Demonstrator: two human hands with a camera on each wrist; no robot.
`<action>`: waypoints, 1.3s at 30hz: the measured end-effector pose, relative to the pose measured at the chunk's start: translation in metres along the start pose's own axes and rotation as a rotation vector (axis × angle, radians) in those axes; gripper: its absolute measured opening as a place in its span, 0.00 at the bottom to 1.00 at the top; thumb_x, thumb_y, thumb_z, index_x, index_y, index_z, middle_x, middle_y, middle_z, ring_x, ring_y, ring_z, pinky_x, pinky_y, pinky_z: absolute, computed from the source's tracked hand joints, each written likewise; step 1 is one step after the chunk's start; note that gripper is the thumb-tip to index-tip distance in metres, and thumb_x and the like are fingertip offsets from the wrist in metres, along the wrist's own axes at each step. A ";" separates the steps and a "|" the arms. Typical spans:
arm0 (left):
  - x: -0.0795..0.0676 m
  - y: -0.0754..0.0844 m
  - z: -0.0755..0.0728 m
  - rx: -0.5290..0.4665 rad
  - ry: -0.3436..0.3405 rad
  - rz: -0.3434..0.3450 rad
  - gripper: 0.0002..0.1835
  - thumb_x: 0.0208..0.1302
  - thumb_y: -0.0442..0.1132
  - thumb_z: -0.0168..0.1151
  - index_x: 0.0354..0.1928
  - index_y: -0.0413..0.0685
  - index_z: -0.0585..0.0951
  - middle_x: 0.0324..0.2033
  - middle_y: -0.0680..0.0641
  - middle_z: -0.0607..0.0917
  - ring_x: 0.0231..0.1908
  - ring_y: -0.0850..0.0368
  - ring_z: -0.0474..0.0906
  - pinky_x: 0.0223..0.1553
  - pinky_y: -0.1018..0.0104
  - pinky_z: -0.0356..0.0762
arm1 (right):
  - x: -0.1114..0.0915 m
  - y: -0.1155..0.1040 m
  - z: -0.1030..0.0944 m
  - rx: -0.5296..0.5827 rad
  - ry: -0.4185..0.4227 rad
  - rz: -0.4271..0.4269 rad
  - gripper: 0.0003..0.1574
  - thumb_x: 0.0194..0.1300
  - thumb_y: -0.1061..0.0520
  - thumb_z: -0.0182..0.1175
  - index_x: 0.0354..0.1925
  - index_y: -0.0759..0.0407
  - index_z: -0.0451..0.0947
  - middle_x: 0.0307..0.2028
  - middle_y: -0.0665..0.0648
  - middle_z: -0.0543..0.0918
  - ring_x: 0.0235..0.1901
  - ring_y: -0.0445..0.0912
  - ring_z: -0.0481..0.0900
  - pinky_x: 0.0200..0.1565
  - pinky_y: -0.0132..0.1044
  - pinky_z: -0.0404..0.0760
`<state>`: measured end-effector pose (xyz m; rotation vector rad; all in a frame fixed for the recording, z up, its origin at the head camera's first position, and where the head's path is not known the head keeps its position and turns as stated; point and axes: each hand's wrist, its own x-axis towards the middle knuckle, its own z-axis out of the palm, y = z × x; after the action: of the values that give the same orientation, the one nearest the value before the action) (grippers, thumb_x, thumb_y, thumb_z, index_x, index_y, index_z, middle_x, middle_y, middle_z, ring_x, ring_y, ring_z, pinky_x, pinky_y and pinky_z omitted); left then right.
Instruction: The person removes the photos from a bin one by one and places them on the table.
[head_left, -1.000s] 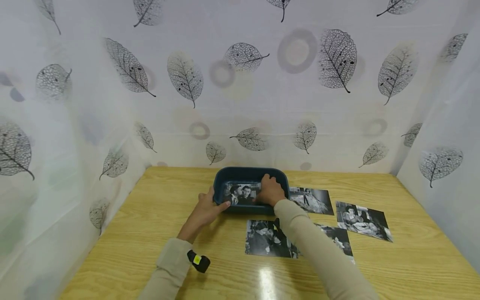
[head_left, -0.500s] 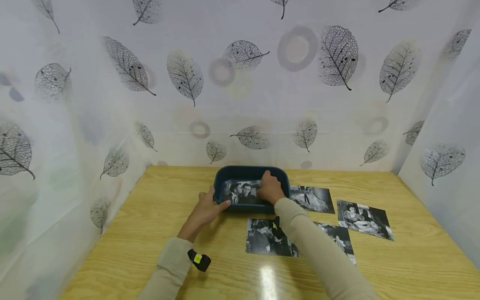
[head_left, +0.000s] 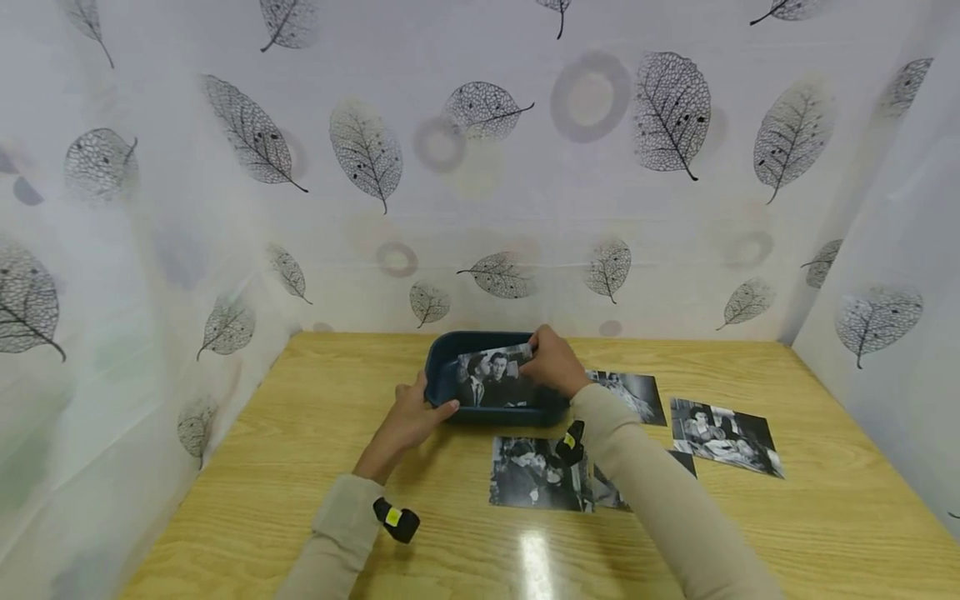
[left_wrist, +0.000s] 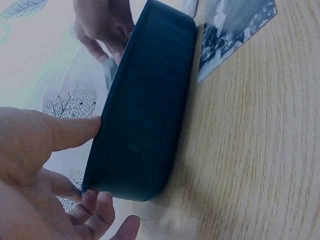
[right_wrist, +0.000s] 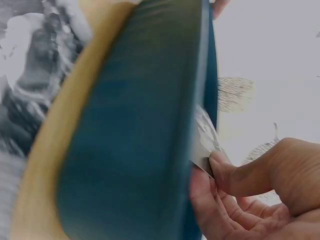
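A dark blue rectangular tray (head_left: 495, 418) stands near the back edge of the table. My left hand (head_left: 408, 421) grips its front left corner; in the left wrist view the thumb lies on the tray's rim (left_wrist: 140, 110) and the fingers curl around the corner. A black-and-white photo (head_left: 491, 379) of two people is tilted up inside the tray, its right side raised. My right hand (head_left: 557, 362) pinches that right side between thumb and fingers, as the right wrist view shows at the photo's corner (right_wrist: 205, 145). The tray's right inside is partly hidden behind this hand.
Several other black-and-white photos lie flat on the wooden table (head_left: 300, 467): one photo (head_left: 536, 475) in front of the tray, one (head_left: 633, 398) at its right, another (head_left: 727, 437) farther right. The right forearm partly covers one more (head_left: 611, 492). A leaf-patterned curtain (head_left: 480, 208) surrounds the table.
The photo in the tray has been lifted at its right side and now tilts. My right hand has moved up and to the right with it. The left hand and the tray stay put.
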<state>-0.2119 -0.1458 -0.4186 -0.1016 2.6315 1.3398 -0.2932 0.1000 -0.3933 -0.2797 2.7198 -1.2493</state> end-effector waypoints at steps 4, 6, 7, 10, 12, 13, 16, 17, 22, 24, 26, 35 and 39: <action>0.001 0.000 -0.001 -0.005 -0.001 -0.005 0.49 0.73 0.48 0.62 0.81 0.41 0.43 0.74 0.27 0.48 0.72 0.27 0.53 0.68 0.33 0.56 | -0.005 -0.003 -0.015 0.017 -0.013 -0.007 0.23 0.63 0.68 0.66 0.50 0.69 0.65 0.46 0.70 0.74 0.31 0.54 0.83 0.35 0.44 0.85; 0.001 0.000 -0.001 -0.006 0.001 -0.008 0.48 0.73 0.48 0.62 0.81 0.42 0.43 0.74 0.27 0.49 0.72 0.27 0.53 0.68 0.33 0.56 | -0.007 -0.002 -0.023 0.024 -0.014 0.002 0.24 0.64 0.68 0.66 0.52 0.69 0.65 0.47 0.71 0.75 0.32 0.55 0.84 0.36 0.45 0.86; 0.001 0.000 -0.001 -0.005 0.001 -0.008 0.48 0.73 0.48 0.62 0.81 0.42 0.43 0.74 0.27 0.49 0.72 0.27 0.53 0.68 0.33 0.56 | -0.008 -0.001 -0.028 0.039 -0.016 0.003 0.24 0.64 0.68 0.66 0.53 0.70 0.65 0.48 0.72 0.75 0.32 0.56 0.84 0.37 0.45 0.86; 0.001 0.000 -0.001 -0.003 -0.003 -0.005 0.48 0.73 0.49 0.62 0.81 0.43 0.43 0.74 0.27 0.49 0.72 0.27 0.53 0.68 0.33 0.56 | -0.013 0.002 -0.041 0.084 -0.016 0.023 0.26 0.65 0.68 0.66 0.55 0.70 0.64 0.48 0.71 0.75 0.33 0.56 0.84 0.38 0.46 0.86; 0.001 -0.001 -0.002 0.002 -0.007 -0.001 0.49 0.73 0.49 0.61 0.81 0.43 0.42 0.74 0.26 0.48 0.72 0.26 0.53 0.68 0.33 0.57 | -0.016 0.004 -0.051 0.101 -0.009 0.029 0.27 0.65 0.68 0.66 0.55 0.71 0.63 0.47 0.70 0.75 0.33 0.56 0.84 0.38 0.45 0.86; 0.001 -0.001 -0.003 0.004 -0.009 0.001 0.49 0.73 0.49 0.61 0.81 0.42 0.42 0.74 0.26 0.48 0.72 0.26 0.53 0.68 0.33 0.57 | -0.018 0.005 -0.056 0.108 -0.005 0.032 0.27 0.65 0.68 0.67 0.56 0.71 0.63 0.47 0.69 0.74 0.33 0.55 0.84 0.38 0.45 0.86; 0.001 -0.001 -0.004 0.001 -0.015 0.001 0.49 0.73 0.50 0.61 0.81 0.44 0.41 0.75 0.26 0.46 0.72 0.26 0.52 0.68 0.33 0.55 | -0.025 0.007 -0.073 0.124 0.004 0.039 0.28 0.66 0.67 0.66 0.57 0.71 0.62 0.47 0.69 0.74 0.33 0.55 0.83 0.39 0.45 0.86; 0.001 0.000 -0.004 0.003 -0.016 0.005 0.49 0.73 0.50 0.61 0.81 0.44 0.41 0.75 0.26 0.45 0.73 0.26 0.51 0.68 0.33 0.55 | -0.028 0.008 -0.080 0.133 0.006 0.042 0.28 0.67 0.67 0.65 0.58 0.71 0.61 0.47 0.70 0.75 0.34 0.55 0.84 0.39 0.45 0.86; 0.003 0.001 -0.004 0.011 -0.020 0.014 0.49 0.74 0.50 0.60 0.81 0.45 0.40 0.75 0.26 0.45 0.73 0.26 0.51 0.68 0.33 0.55 | -0.047 0.017 -0.114 0.174 0.009 0.062 0.30 0.70 0.67 0.62 0.61 0.73 0.58 0.50 0.72 0.74 0.37 0.54 0.84 0.42 0.45 0.86; 0.003 0.001 -0.003 0.010 -0.025 0.013 0.49 0.74 0.50 0.60 0.81 0.44 0.40 0.75 0.26 0.45 0.73 0.26 0.51 0.68 0.33 0.54 | -0.057 0.025 -0.128 0.166 0.013 0.065 0.31 0.71 0.65 0.62 0.63 0.73 0.57 0.51 0.73 0.73 0.37 0.53 0.83 0.42 0.44 0.85; 0.002 0.001 -0.003 0.006 -0.031 0.011 0.49 0.74 0.50 0.60 0.81 0.44 0.40 0.75 0.26 0.44 0.73 0.26 0.50 0.69 0.33 0.54 | -0.069 0.035 -0.140 0.141 0.016 0.069 0.33 0.71 0.64 0.63 0.63 0.74 0.57 0.51 0.73 0.73 0.37 0.51 0.84 0.41 0.42 0.85; -0.001 0.000 -0.004 0.020 -0.033 0.036 0.48 0.75 0.50 0.59 0.81 0.41 0.39 0.75 0.25 0.44 0.73 0.26 0.50 0.68 0.33 0.55 | -0.125 0.095 -0.177 0.065 0.004 0.151 0.36 0.70 0.62 0.65 0.63 0.77 0.56 0.46 0.69 0.77 0.34 0.47 0.84 0.38 0.41 0.86; -0.002 0.001 -0.004 0.006 -0.041 0.031 0.49 0.75 0.50 0.59 0.81 0.41 0.39 0.75 0.25 0.42 0.73 0.26 0.49 0.69 0.33 0.54 | -0.151 0.121 -0.192 0.047 -0.030 0.196 0.37 0.69 0.59 0.67 0.61 0.77 0.57 0.41 0.64 0.79 0.33 0.47 0.83 0.37 0.42 0.85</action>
<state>-0.2107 -0.1489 -0.4153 -0.0330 2.6132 1.3297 -0.1978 0.3522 -0.3545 -0.0253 2.6139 -1.2419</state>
